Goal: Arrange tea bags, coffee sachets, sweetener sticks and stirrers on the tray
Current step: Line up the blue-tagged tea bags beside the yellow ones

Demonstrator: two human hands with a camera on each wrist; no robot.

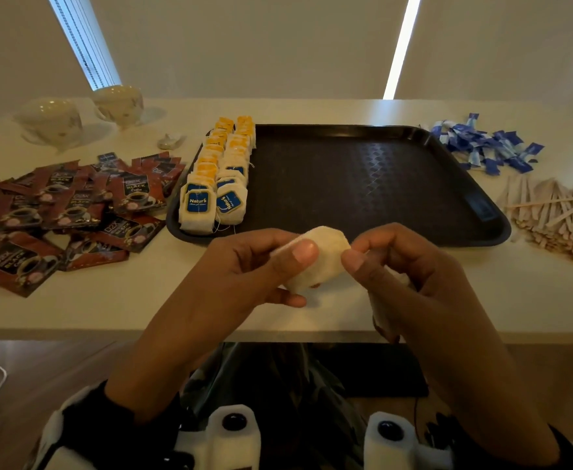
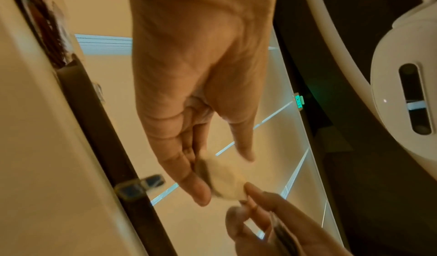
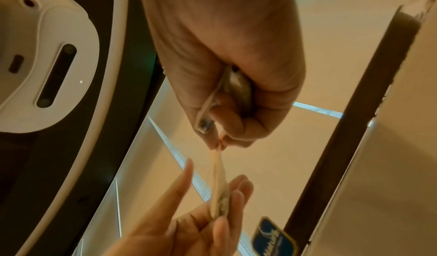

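Left hand [image 1: 261,266] and right hand [image 1: 403,262] pinch opposite edges of one tea bag [image 1: 315,259]: light, soft paper, tearable, best held by its sealed edges.

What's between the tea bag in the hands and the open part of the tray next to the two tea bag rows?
Nothing visible. The tea bag, pinched by the left hand and right hand, sits just short of the tray near rim; the floor right of the tea bag rows is bare.
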